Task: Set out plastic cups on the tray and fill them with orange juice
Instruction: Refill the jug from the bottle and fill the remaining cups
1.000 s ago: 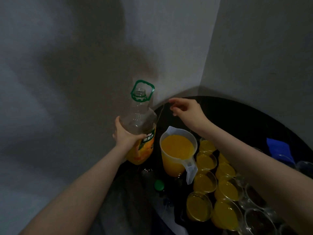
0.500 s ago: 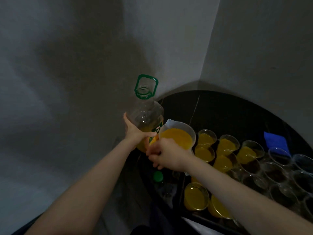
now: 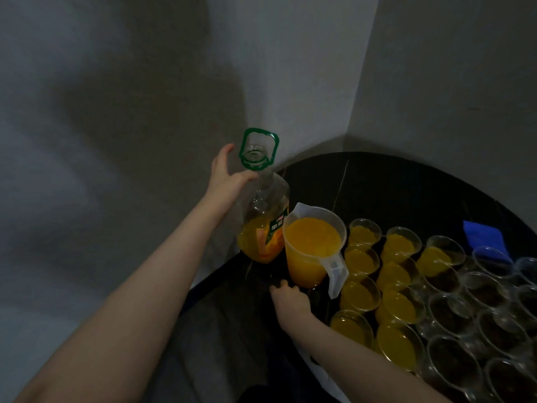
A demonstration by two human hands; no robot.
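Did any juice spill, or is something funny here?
No spill shows. The clear plastic juice bottle stands open, capless, beside the full clear pitcher, with the left hand at its neck.

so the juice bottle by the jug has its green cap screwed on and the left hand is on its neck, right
Not quite. The head view shows the juice bottle uncapped, its mouth open inside the green carry ring. The rest holds: it stands beside the jug, and the left hand is on its neck.

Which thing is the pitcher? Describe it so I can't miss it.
On the black table in the wall corner, look just left of the rows of cups. The pitcher stands beside the juice bottle: wider than any cup, brim-full of juice, with a white handle.
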